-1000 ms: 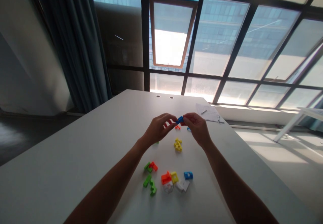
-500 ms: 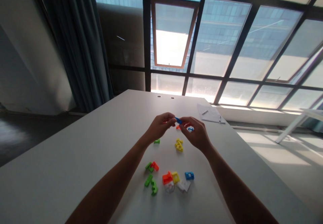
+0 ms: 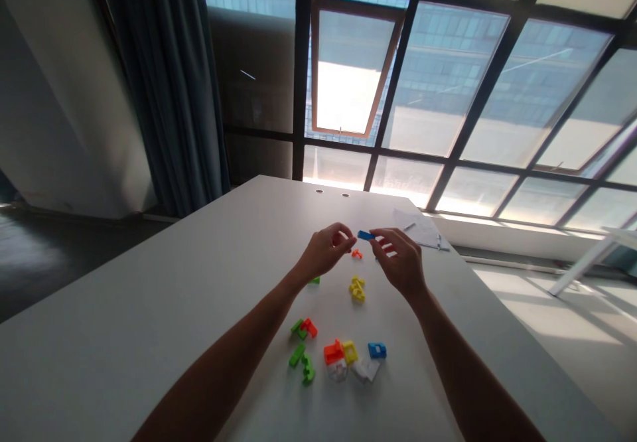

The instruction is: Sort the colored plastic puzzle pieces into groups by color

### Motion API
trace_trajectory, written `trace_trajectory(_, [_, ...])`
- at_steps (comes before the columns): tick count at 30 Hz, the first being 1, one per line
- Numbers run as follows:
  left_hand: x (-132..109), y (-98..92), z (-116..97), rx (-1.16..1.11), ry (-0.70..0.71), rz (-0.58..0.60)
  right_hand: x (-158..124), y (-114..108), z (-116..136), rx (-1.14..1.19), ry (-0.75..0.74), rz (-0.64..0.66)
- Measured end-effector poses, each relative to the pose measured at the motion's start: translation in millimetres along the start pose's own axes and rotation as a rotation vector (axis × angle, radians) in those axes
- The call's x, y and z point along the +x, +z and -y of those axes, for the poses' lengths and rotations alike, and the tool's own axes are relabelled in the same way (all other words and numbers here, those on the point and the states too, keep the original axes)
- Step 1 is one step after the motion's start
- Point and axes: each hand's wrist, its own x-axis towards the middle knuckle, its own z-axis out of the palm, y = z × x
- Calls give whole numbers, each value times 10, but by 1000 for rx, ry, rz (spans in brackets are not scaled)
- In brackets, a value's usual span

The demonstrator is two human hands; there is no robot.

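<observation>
Now the left grip (image 3: 326, 251) and the right grip (image 3: 398, 261) stand more apart than before, both curled, and the blue plastic piece (image 3: 365, 235) is between them, beyond the yellow plastic piece (image 3: 357, 289). I cannot tell if one grip pinches it, because its two ends are hard to make out at this small size.

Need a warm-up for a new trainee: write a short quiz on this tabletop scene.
1. Which is nearer the papers: the left hand or the right hand?
2. True or false: in the group nearest the camera, the yellow plastic piece touches the orange plastic piece.
3. Fill in the colour: the bar-shaped plastic piece between the two hands is ____.

Key: 1. the right hand; 2. true; 3. blue.
</observation>
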Motion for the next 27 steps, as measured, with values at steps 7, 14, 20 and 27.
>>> trace_trajectory(7, [-10, -19, -13, 87, 2, -12, -20, -149, -815, -310, 197, 189])
trace_trajectory(14, [-8, -24, 6, 139, 17, -14, -286, -445, -1681, -625, 557, 252])
trace_trajectory(20, [-7, -14, -4, 161, 11, -1, -623, -346, -1942, -728, 814, 530])
trace_trajectory(27, [-9, -23, 25, 172, 12, 6, -632, -204, -1880, -503, 687, 673])
